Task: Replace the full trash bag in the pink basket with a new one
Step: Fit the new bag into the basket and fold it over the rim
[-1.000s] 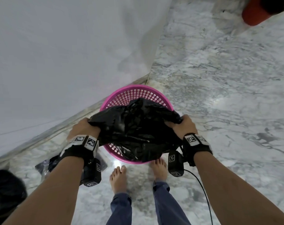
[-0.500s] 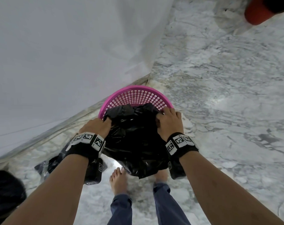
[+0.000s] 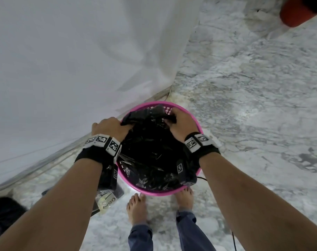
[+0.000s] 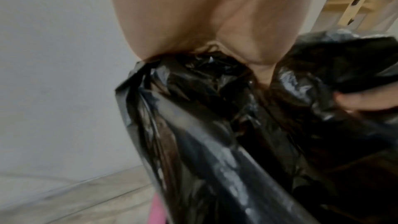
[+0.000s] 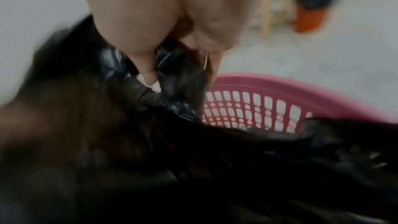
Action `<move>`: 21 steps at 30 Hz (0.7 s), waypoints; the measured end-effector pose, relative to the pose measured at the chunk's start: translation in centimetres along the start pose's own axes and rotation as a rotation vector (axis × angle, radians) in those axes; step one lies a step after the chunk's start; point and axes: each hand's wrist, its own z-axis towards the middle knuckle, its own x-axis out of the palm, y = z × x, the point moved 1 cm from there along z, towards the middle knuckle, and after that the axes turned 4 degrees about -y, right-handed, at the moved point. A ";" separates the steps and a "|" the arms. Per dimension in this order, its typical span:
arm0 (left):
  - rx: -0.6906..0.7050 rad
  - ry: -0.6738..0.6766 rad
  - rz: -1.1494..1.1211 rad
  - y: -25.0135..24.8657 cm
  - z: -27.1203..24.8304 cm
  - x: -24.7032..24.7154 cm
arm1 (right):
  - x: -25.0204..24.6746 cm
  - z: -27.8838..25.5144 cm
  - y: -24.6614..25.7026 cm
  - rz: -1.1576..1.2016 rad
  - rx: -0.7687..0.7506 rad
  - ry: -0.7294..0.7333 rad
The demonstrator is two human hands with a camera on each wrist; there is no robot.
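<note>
A round pink basket with a perforated wall stands on the marble floor by my feet. A black trash bag fills its mouth. My left hand grips the bag's edge at the basket's left rim; in the left wrist view the fingers curl into bunched black plastic. My right hand grips the bag's far right edge near the rim; thumb and fingers pinch the film. The bag's far edge is stretched between both hands.
A white curtain hangs close on the left, down to the skirting. A packet with black bags lies on the floor left of my feet, a full black bag at far left. An orange bin stands far right.
Both hands have carried the bag's edge forward from the near side of the basket toward its far rim. The bag now lies lower and spread inside the basket.
</note>
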 end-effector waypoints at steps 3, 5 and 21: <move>-0.051 -0.033 -0.031 2.1 1.5 0.5 | -1.9 2.0 -1.0 0.082 0.251 0.029; -0.131 -0.058 -0.094 3.2 1.9 0.6 | -3.1 2.8 -1.8 0.002 0.363 0.131; 0.093 0.110 -0.615 -3.5 3.4 0.1 | 0.7 1.6 2.6 -0.356 -0.160 0.288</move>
